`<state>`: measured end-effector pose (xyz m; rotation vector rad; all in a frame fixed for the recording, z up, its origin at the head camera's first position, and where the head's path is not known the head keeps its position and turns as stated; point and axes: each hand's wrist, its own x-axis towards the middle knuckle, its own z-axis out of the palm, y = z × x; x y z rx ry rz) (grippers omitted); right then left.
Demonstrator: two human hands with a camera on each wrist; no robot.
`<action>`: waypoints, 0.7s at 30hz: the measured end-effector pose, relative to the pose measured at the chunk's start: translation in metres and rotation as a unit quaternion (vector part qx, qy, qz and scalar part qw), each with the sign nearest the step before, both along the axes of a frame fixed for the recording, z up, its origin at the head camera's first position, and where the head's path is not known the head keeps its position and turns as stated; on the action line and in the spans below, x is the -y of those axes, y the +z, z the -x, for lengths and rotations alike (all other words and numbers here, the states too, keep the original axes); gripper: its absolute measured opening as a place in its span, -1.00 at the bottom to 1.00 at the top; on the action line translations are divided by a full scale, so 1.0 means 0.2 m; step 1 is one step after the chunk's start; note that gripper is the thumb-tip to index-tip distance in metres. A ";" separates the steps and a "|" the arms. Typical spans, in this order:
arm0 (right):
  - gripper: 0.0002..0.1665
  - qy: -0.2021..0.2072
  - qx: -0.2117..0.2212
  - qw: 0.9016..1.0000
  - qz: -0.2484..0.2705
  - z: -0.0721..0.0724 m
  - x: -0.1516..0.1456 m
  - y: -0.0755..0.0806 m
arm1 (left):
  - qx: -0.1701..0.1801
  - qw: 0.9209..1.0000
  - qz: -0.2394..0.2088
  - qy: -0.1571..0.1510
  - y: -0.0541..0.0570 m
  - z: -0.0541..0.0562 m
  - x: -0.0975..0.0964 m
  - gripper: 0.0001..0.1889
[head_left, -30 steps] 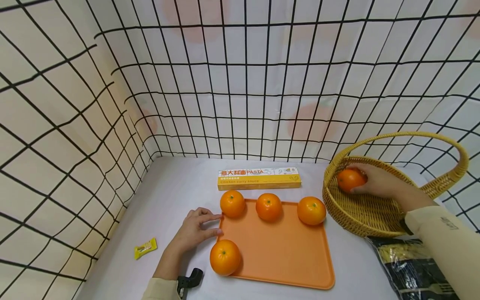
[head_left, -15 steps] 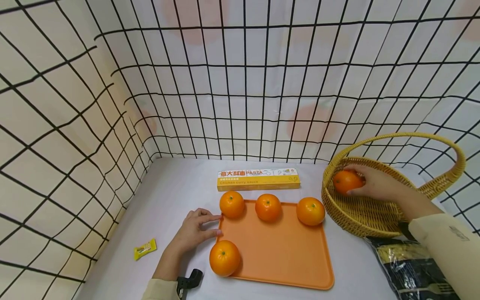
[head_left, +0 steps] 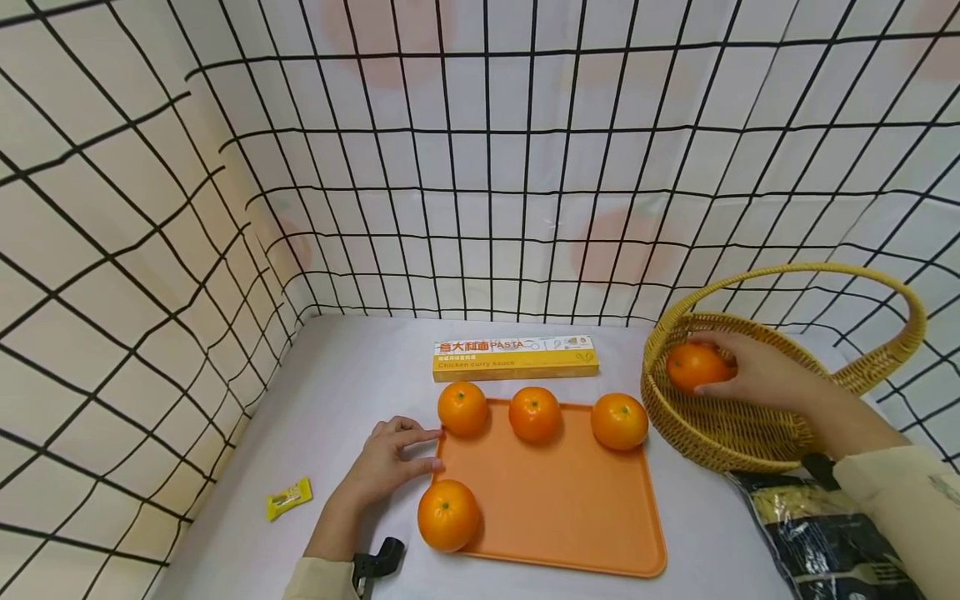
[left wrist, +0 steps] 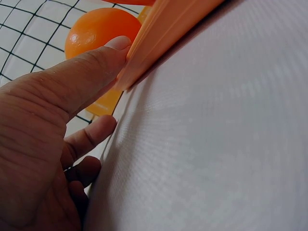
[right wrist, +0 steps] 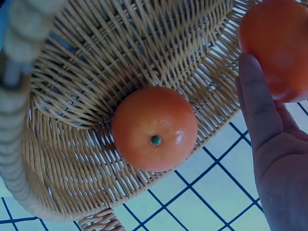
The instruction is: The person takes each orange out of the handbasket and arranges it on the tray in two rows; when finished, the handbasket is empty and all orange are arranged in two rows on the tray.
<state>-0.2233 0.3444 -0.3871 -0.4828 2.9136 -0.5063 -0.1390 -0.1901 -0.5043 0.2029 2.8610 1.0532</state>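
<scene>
My right hand (head_left: pixel 761 375) reaches into a wicker basket (head_left: pixel 686 437) on the right and grips an orange (head_left: pixel 693 368) near its left wall. In the right wrist view a second orange (right wrist: pixel 154 139) with a green stem dot lies in the basket, hidden in the head view. My left hand (head_left: pixel 393 458) rests by the left edge of an orange tray (head_left: pixel 558 508), thumb and index fingertip right at the rim. One orange (head_left: pixel 462 408) sits at the tray's back left corner, with others along the back edge and at the front left corner.
A yellow and white pasta box (head_left: pixel 516 358) lies behind the tray. A small yellow wrapped packet (head_left: pixel 288 498) is at the far left. A black bag of pasta (head_left: pixel 825 533) lies in front of the basket, partly under the right sleeve. Black wire mesh (head_left: pixel 487 158) encloses the back and sides.
My right hand and the orange have shifted slightly left and down inside the basket, while the right sleeve has moved a little right and nearer. The left hand has stayed at the tray edge.
</scene>
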 end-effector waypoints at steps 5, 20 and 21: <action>0.10 -0.001 -0.004 1.000 -0.001 -0.04 0.02 0.02 | 0.001 1.000 0.001 0.000 0.00 0.00 0.00 -0.55; 0.08 -0.031 0.005 0.998 0.055 -0.20 0.10 0.06 | 0.002 1.000 0.002 -0.001 0.00 0.00 0.00 -0.54; 0.08 -0.034 0.007 0.997 0.063 -0.21 0.11 0.06 | 0.003 1.000 0.002 -0.001 0.01 0.00 0.00 -0.54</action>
